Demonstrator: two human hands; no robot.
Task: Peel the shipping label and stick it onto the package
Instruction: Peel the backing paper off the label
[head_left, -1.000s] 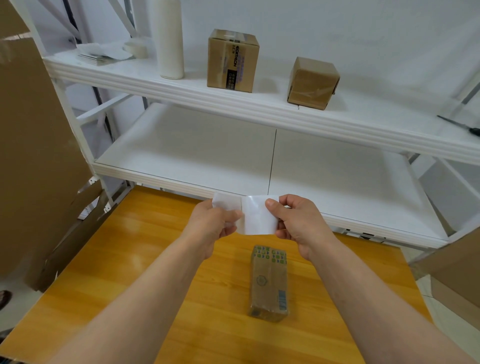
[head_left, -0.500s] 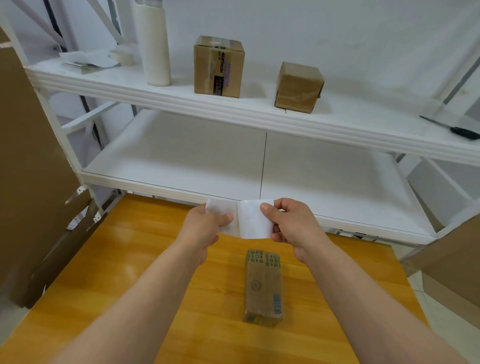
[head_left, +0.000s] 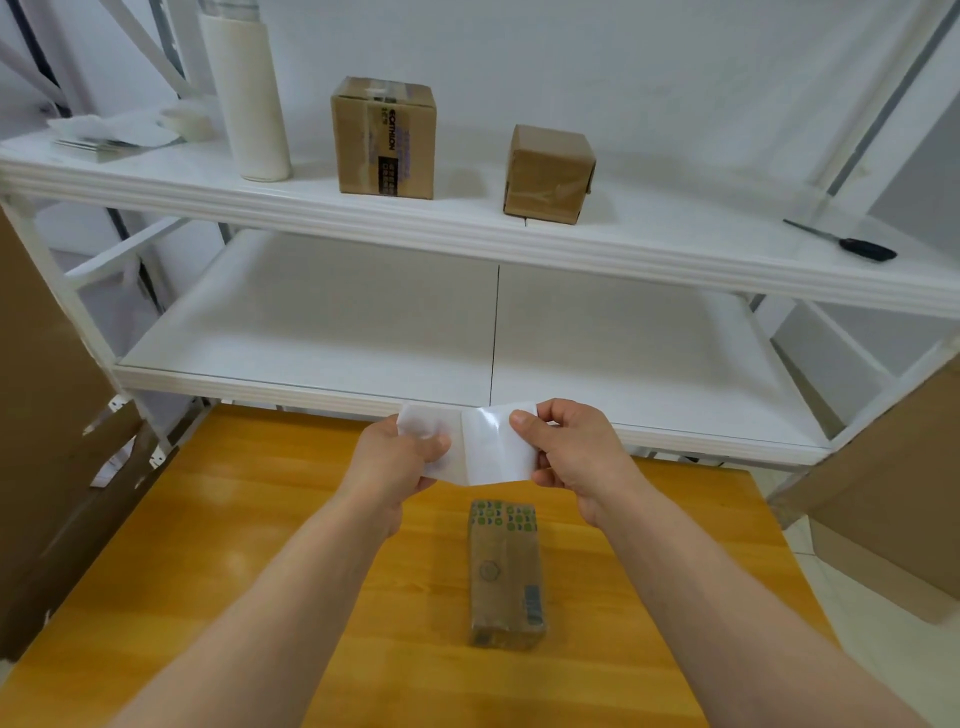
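**Label held over the table, package flat below**

Currently, in the head view, I log both hands raised above the far half of the wooden table (head_left: 218, 545). The left hand (head_left: 400, 462) is clenched on the left part of the shipping label (head_left: 483, 447), thumb on top. The right hand (head_left: 576, 457) pinches the label's right edge between thumb and fingers. The label is white and glossy, with a crease near its middle; whether the backing is partly separated I cannot tell.

The package (head_left: 505, 571) lies flat on the table, long axis pointing away from me, just below and nearer than the hands and not touching them. It is brown with a green-patterned far end and a small printed patch near its right edge.

Edges and room: the tabletop is bare to the left and right of the package. The table's far edge runs just under the front rail of the lower shelf (head_left: 363, 332), close to the hands. Cardboard sheets (head_left: 47, 415) stand along the table's left side, and another cardboard box (head_left: 893, 467) sits off the right corner.

Shelves: the lower shelf is bare. The upper shelf (head_left: 467, 228) carries a white cylinder (head_left: 249, 98), a taped carton (head_left: 383, 137), a smaller carton (head_left: 548, 174), a paper stack (head_left: 104, 135) at far left and a dark-handled tool (head_left: 857, 247) at far right.
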